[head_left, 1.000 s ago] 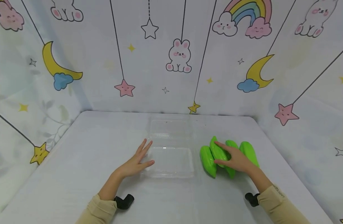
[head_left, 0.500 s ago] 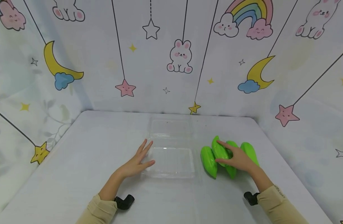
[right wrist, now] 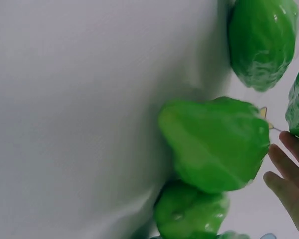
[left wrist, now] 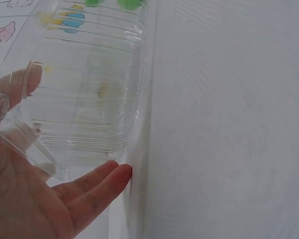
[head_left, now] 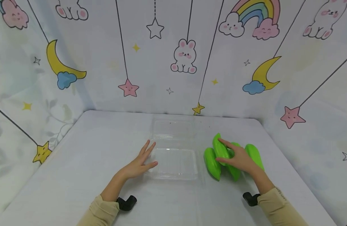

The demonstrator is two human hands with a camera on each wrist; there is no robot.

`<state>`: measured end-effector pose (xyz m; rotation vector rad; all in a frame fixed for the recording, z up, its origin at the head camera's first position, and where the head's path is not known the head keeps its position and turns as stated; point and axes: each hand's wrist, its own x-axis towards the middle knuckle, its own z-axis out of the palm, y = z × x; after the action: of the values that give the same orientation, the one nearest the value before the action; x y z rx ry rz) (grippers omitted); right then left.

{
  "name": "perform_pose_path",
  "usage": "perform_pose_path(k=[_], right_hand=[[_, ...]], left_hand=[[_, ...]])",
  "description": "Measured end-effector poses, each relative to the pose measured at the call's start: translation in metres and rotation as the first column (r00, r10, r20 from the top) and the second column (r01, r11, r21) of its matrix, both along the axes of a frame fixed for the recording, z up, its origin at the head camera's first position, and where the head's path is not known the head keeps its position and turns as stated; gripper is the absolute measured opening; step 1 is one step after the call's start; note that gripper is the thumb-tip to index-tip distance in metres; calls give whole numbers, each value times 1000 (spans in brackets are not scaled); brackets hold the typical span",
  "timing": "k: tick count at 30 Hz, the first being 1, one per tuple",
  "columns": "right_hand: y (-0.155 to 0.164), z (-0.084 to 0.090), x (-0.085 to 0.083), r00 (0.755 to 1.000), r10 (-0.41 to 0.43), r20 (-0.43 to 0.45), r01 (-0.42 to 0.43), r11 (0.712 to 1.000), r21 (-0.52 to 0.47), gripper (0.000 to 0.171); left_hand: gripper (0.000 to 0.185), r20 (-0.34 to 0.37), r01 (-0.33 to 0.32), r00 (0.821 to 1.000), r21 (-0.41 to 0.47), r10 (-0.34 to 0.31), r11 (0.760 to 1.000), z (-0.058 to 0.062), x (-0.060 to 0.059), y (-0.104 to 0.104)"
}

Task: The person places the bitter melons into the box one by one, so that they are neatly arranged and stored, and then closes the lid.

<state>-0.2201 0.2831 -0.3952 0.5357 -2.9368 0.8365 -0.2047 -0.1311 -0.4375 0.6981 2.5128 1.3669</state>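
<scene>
The green vegetable (head_left: pixel 220 150) that you hold sits in a group of four (head_left: pixel 233 157) on the desk (head_left: pixel 91 150), to the right of the clear box (head_left: pixel 173 160) — your right hand (head_left: pixel 238 158) has its fingers curled around it, and one end seems already raised. Your left hand (head_left: pixel 138 164) lies flat, fingers spread, against the left edge of the box. The box is open and holds nothing yet — all four vegetables are outside it.

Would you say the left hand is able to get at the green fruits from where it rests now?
Probably not directly: the left hand rests on the near-left edge of the clear tray, which lies between it and the green fruits. The right hand already grips one.
</scene>
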Motion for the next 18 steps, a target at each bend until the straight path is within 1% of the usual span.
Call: perform_pose_path(k=[3, 10, 14, 18], right_hand=[[-6, 2, -1, 1000, 13, -2, -13, 1000, -17, 84], [-22, 9, -1, 996, 78, -36, -79, 997, -24, 82], [-34, 13, 2, 996, 82, -38, -83, 996, -30, 82], [-46, 16, 4, 995, 89, -51, -91, 995, -34, 82]], left_hand=[[78, -1, 1, 1000, -3, -1, 1000, -2, 0, 0], [82, -1, 6, 1000, -9, -6, 1000, -2, -2, 0], [85, 9, 0, 1000, -5, 0, 1000, -2, -2, 0], [86, 1, -6, 1000, -17, 6, 1000, -2, -2, 0]])
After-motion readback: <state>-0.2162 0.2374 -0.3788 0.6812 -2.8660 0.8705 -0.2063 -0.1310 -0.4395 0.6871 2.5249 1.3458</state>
